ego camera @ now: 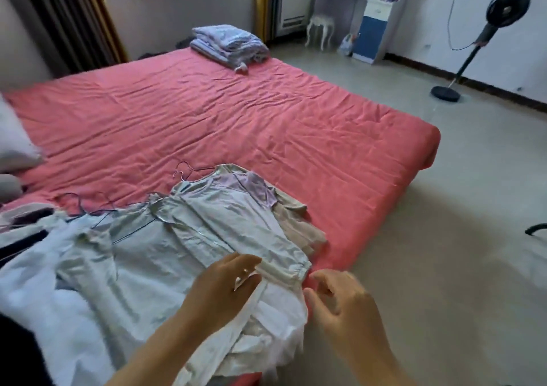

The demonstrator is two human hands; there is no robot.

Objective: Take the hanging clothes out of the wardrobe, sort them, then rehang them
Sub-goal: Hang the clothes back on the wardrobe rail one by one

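Several pale garments lie in a loose pile (165,255) on the near corner of the pink bed (236,119), still on thin wire hangers (189,172). A pale green shirt (225,223) lies on top, with a lilac top (251,187) and a beige garment (299,226) beneath it at the right. My left hand (228,288) rests on the shirt's sleeve near the cuff (290,270), fingers spread. My right hand (340,300) hovers just right of the cuff at the bed's edge, fingers curled and apart, holding nothing.
A folded stack of bluish bedding (231,44) sits at the bed's far side. A white pillow (14,140) lies at the left. A standing fan (473,39), a white stool (321,29) and a desk with a blue cabinet (370,36) stand on the pale floor (444,237).
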